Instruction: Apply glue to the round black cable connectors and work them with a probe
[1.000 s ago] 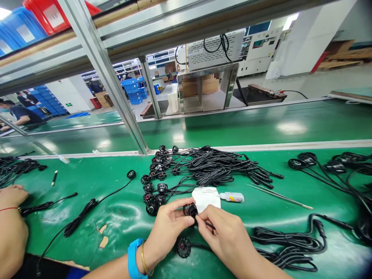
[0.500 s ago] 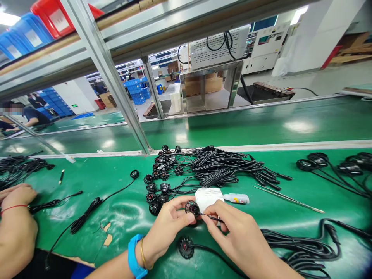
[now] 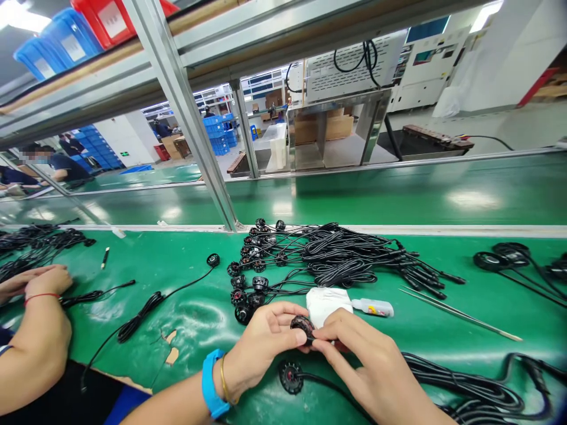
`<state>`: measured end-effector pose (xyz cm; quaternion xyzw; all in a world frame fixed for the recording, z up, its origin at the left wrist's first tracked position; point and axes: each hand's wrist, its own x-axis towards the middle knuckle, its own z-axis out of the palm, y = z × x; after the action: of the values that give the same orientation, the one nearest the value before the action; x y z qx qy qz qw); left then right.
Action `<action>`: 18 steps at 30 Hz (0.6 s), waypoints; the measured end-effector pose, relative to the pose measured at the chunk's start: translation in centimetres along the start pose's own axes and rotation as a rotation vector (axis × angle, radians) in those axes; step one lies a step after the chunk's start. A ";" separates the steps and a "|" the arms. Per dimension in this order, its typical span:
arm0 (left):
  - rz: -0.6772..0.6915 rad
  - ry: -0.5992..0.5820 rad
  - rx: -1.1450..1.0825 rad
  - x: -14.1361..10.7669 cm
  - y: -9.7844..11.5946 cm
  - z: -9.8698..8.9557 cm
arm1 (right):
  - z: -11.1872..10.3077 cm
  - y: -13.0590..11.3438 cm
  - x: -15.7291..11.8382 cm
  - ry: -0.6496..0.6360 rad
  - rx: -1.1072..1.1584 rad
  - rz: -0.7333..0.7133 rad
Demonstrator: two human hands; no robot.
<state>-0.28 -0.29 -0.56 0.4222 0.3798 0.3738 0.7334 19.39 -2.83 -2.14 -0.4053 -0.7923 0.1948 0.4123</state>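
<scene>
My left hand (image 3: 261,333) is closed around a round black part (image 3: 302,324), gripping it between thumb and fingers. The part is tilted, with its slotted rim showing. At its right side my right hand (image 3: 361,348) pinches where the black cable joins it; the cable is mostly hidden by the fingers. Below, on the green bench mat, lies a second round black part (image 3: 291,378) with a reddish centre, its cable running right beneath my right hand. Just beyond my hands are a white wipe (image 3: 326,303) and a small clear glue bottle (image 3: 374,307).
Several cabled round parts (image 3: 259,284) lie behind my hands, with bundled black cables (image 3: 341,248). Tweezers (image 3: 460,314) and more coiled cables (image 3: 460,378) are on the right. A co-worker's arm (image 3: 44,324) rests at left near another cabled part (image 3: 213,260). A metal post (image 3: 190,118) rises behind.
The held part has turned so its face tilts away from the camera. My right fingers have moved closer, up against its side. The view has shifted slightly.
</scene>
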 end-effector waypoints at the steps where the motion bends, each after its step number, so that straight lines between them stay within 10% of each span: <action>1: -0.004 -0.014 -0.030 0.0 -0.1 0.0 | -0.1 0.0 0.0 -0.008 0.027 0.015; 10: 0.013 -0.055 0.064 0.2 0.0 -0.3 | -2.0 0.8 0.8 -0.173 0.040 0.186; 18: -0.055 -0.047 0.039 0.5 -0.4 -0.6 | -8.7 9.0 0.7 -0.247 -0.315 0.447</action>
<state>-0.51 0.24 -1.23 0.4343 0.3813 0.3360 0.7437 30.53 2.84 -2.48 -0.6018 -0.7482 0.2031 0.1918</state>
